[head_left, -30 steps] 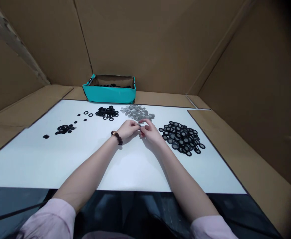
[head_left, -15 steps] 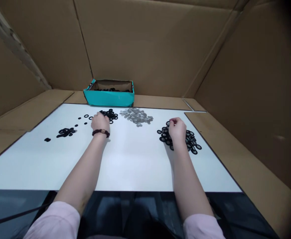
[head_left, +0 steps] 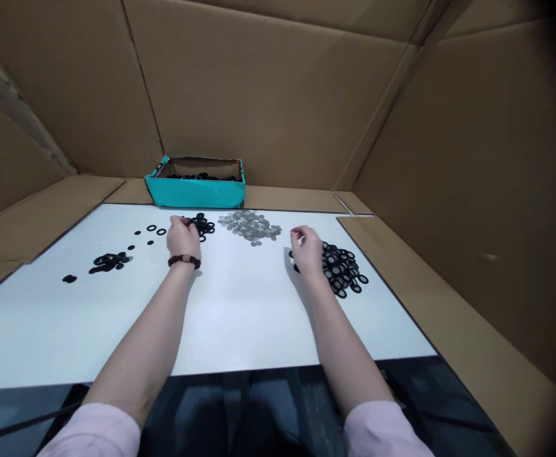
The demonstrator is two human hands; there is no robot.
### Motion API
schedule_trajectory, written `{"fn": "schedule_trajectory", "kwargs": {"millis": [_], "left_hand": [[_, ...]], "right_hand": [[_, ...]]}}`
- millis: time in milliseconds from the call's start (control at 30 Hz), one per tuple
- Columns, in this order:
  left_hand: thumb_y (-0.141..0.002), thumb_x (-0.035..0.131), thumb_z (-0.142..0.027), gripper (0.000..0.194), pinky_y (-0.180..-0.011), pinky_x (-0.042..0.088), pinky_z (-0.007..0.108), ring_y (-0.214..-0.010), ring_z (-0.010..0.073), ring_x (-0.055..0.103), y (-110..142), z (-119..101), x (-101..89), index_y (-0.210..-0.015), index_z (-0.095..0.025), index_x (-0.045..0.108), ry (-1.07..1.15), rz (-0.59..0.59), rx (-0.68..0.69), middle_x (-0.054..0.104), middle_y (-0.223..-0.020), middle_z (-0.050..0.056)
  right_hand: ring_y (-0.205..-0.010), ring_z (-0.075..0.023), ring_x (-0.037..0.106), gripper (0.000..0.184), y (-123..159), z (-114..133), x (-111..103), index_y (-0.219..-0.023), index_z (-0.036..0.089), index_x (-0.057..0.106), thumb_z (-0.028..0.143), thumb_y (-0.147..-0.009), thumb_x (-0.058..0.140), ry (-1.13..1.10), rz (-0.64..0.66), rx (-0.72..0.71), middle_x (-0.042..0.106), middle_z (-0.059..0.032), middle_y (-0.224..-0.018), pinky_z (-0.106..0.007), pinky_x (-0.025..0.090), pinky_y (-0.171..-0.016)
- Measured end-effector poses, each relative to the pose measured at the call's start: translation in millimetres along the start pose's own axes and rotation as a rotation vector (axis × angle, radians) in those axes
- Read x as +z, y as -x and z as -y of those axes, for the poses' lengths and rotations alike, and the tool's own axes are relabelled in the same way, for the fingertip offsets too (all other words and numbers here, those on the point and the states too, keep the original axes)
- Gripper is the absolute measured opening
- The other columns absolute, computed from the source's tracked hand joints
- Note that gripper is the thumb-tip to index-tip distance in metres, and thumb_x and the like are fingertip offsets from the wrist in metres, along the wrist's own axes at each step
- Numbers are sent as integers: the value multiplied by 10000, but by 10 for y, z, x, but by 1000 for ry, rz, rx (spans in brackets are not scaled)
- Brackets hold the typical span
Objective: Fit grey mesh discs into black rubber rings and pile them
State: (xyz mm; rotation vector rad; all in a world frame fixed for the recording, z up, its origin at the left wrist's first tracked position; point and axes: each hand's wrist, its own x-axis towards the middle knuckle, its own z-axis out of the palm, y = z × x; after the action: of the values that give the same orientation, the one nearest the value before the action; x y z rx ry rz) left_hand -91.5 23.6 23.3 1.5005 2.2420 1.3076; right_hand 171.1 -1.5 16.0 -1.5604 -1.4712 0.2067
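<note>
My left hand [head_left: 183,238], wearing a dark bracelet [head_left: 184,259] at the wrist, is at the left side of a pile of black rings [head_left: 204,223]. Its fingers are drawn together, and whatever they pinch is hidden. My right hand [head_left: 307,249] hovers by the left edge of a pile of black rings with grey centres [head_left: 339,266]. Its thumb and fingertips curl together in a pinch; anything between them is too small to make out. Between the hands, farther back, lies a heap of translucent grey discs [head_left: 251,226].
A turquoise box [head_left: 196,193] holding black pieces stands behind the white board [head_left: 240,304]. To the left lie a cluster of black pieces [head_left: 109,261], several loose dots, two loose rings [head_left: 152,228] and a small dark clump [head_left: 69,278]. Cardboard walls [head_left: 259,95] surround the board.
My right hand has moved left, from over the pile of grey-centred rings to its left edge. My left hand stays by the black rings. The whole view has shifted slightly.
</note>
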Motion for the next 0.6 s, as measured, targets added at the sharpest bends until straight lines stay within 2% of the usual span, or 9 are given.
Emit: {"fn": "schedule_trajectory", "kwargs": {"millis": [33, 67, 167, 233, 267, 333, 400, 500, 600], "left_hand": [[-814, 490, -204, 191, -769, 434, 384, -819, 230, 584, 60, -64, 43, -996, -149, 476, 109, 27, 52, 614, -821, 81], [-792, 523, -199, 193, -761, 447, 347, -785, 198, 586, 140, -138, 95, -975, -156, 483, 231, 104, 90, 612, -795, 55], [-757, 548, -186, 87, -707, 467, 281, -721, 151, 585, 440, -358, 263, -842, -171, 537, 435, 423, 193, 621, -763, 21], [-764, 527, -182, 89, -692, 467, 267, -714, 145, 589, 599, -455, 350, -843, -169, 565, 466, 556, 263, 637, -762, 17], [-775, 514, -186, 103, -693, 465, 265, -715, 145, 590, 642, -482, 380, -852, -168, 580, 456, 584, 303, 646, -771, 20], [-812, 475, -207, 144, -714, 463, 274, -737, 154, 594, 644, -498, 422, -865, -168, 603, 395, 579, 378, 664, -811, 35], [-852, 420, -218, 211, -762, 456, 298, -802, 179, 600, 559, -487, 463, -880, -166, 623, 253, 479, 417, 671, -879, 65], [-872, 378, -210, 278, -836, 433, 353, -948, 247, 579, 397, -477, 564, -930, -143, 641, -74, 294, 402, 654, -976, 128], [-866, 404, -235, 295, -859, 417, 383, -1024, 294, 546, 310, -501, 695, -984, -124, 650, -301, 262, 412, 631, -1031, 162]], "right_hand": [[-672, -167, 523, 156, 34, 47, 85, -748, 166, 578, 268, -794, 468, -109, 83, 11, 578, -56, -725, -305, 414, -698], [-627, -156, 516, 158, 74, 95, 170, -734, 171, 563, 299, -785, 486, -228, 187, 40, 576, -40, -683, -292, 413, -650], [-517, -120, 483, 210, 191, 216, 371, -768, 173, 551, 379, -765, 510, -556, 400, 190, 569, -4, -597, -255, 389, -526], [-448, -90, 426, 219, 239, 263, 431, -726, 179, 532, 398, -731, 548, -686, 424, 269, 539, 21, -543, -233, 356, -465], [-427, -79, 403, 225, 249, 274, 441, -698, 182, 519, 401, -711, 571, -724, 413, 298, 527, 29, -524, -225, 340, -444], [-405, -66, 378, 241, 243, 273, 438, -650, 187, 492, 402, -687, 595, -759, 361, 340, 516, 35, -505, -215, 315, -418], [-392, -61, 366, 244, 214, 252, 429, -623, 188, 480, 396, -689, 589, -744, 302, 371, 518, 32, -495, -212, 301, -408], [-395, -60, 375, 223, 172, 214, 437, -594, 184, 478, 358, -699, 570, -683, 249, 371, 518, 29, -479, -210, 309, -425], [-423, -72, 421, 188, 163, 195, 457, -600, 183, 486, 324, -707, 550, -626, 242, 342, 526, 27, -484, -212, 336, -461]]}}
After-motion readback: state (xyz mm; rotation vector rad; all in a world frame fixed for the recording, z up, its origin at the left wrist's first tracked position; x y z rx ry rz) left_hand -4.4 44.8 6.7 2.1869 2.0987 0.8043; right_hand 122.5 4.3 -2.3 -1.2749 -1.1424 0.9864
